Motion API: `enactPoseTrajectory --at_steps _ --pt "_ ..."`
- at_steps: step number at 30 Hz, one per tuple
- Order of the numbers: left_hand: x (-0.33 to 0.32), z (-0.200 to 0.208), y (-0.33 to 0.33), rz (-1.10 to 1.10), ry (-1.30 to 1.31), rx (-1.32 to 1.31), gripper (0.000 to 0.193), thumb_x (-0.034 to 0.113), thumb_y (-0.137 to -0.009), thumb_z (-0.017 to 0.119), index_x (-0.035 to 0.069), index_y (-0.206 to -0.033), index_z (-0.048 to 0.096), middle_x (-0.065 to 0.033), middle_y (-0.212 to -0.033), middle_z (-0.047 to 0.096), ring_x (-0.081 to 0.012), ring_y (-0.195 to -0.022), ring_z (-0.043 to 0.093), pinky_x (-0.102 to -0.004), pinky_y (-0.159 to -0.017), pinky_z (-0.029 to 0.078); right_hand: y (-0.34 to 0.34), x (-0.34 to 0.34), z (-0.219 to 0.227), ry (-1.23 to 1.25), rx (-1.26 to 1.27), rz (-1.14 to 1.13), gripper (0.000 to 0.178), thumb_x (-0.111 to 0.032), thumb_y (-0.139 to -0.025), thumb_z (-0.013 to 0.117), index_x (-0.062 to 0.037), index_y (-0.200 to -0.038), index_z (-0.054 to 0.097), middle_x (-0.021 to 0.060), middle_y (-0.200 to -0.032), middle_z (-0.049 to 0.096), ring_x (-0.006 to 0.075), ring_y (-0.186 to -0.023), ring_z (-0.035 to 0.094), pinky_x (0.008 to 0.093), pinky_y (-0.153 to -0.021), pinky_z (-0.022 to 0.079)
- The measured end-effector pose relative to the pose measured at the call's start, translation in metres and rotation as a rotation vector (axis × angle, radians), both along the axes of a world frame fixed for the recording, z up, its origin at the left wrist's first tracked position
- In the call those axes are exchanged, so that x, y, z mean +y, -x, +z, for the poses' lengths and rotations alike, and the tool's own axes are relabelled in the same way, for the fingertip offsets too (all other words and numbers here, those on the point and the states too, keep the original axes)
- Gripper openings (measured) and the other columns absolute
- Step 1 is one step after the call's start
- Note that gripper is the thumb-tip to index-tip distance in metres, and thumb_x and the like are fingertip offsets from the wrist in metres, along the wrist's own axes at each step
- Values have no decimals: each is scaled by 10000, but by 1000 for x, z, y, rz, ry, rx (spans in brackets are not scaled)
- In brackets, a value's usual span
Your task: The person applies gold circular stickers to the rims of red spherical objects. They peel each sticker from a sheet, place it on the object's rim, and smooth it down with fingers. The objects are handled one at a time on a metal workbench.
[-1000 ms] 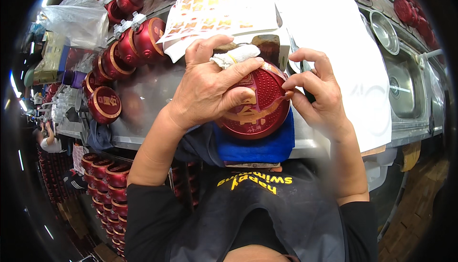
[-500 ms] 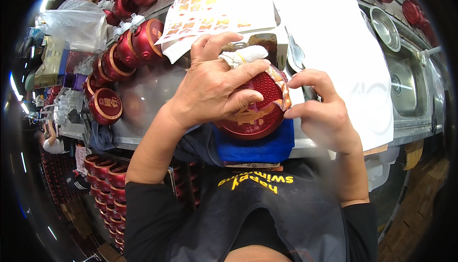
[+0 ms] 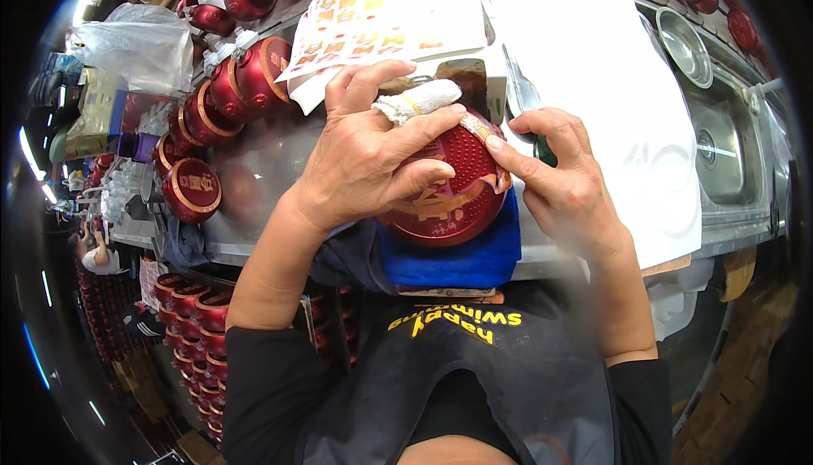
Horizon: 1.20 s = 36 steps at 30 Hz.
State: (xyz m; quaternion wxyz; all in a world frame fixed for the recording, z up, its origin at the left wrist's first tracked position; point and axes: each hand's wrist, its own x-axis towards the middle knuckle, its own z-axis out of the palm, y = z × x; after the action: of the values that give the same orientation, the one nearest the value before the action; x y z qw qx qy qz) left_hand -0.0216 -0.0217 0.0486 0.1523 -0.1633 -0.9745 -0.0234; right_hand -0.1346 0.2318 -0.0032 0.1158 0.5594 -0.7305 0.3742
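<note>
A round, deep-red jar [image 3: 445, 224] with a studded face and gold design sits tilted on a blue cloth [image 3: 457, 272] in front of me. My left hand [image 3: 360, 156] steadies it, thumb across the face and a finger at the upper rim. White cloth [image 3: 419, 101] with a yellow band wraps one of its fingers. Along the jar's right rim runs a patterned gold-and-white strip [image 3: 476, 129], its lower end [image 3: 498, 181] curling away from the rim. My right hand [image 3: 567, 185] has its thumb on this strip, index finger bent above.
Printed sticker sheets [image 3: 381, 20] lie behind the jar, beside a large white sheet [image 3: 593, 109]. Several red jars [image 3: 192, 190] line the left of the metal worktop. A steel bowl [image 3: 684, 48] and sink [image 3: 720, 156] are at right. Stacked red jars [image 3: 199, 321] stand lower left.
My right hand has moved up and left along the rim, its thumb now on the strip's upper part. The strip looks flatter there. My left hand has shifted slightly left.
</note>
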Motion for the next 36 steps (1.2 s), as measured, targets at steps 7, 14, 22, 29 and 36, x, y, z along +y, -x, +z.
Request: enactPoseTrajectory --at_steps 7,14,22,29,36 --pt "28 0 6 -89 -49 101 536 559 -849 703 151 -1195 743 -31 -1152 737 -283 -1305 523 -537 -1144 280 4 12 -5 74 -81 -22 456 107 -717 642 -62 -1126 752 150 -1219 615 351 -1159 583 433 -993 502" --pt "27 6 -12 -140 -344 76 469 577 -928 648 164 -1105 782 -77 -1170 719 -295 -1211 573 -499 -1099 341 5 8 -6 60 -116 -52 570 179 -742 605 -52 -1249 726 142 -1251 592 316 -1190 573 395 -961 514" --pt "38 -17 -9 54 -95 138 519 562 -925 648 142 -1212 751 -56 -1350 659 -316 -1300 461 -506 -1108 301 3 4 -6 -13 -33 -14 681 144 -698 648 -123 -1321 712 149 -1272 579 358 -1189 565 438 -1004 502" --pt "75 -17 -30 181 -208 115 427 376 -803 815 113 -1124 714 -182 -1421 569 -389 -1375 387 -537 -1110 283 0 8 -10 23 -68 -23 711 145 -691 650 -166 -1327 717 144 -1264 584 357 -1183 565 440 -1008 502" --pt "87 -20 -32 268 -181 149 174 154 -787 785 72 -880 663 -258 -1435 542 -427 -1386 372 -543 -1106 277 -3 10 -12 16 17 -34 541 32 -782 688 -149 -1291 712 134 -1222 599 347 -1173 574 443 -988 496"
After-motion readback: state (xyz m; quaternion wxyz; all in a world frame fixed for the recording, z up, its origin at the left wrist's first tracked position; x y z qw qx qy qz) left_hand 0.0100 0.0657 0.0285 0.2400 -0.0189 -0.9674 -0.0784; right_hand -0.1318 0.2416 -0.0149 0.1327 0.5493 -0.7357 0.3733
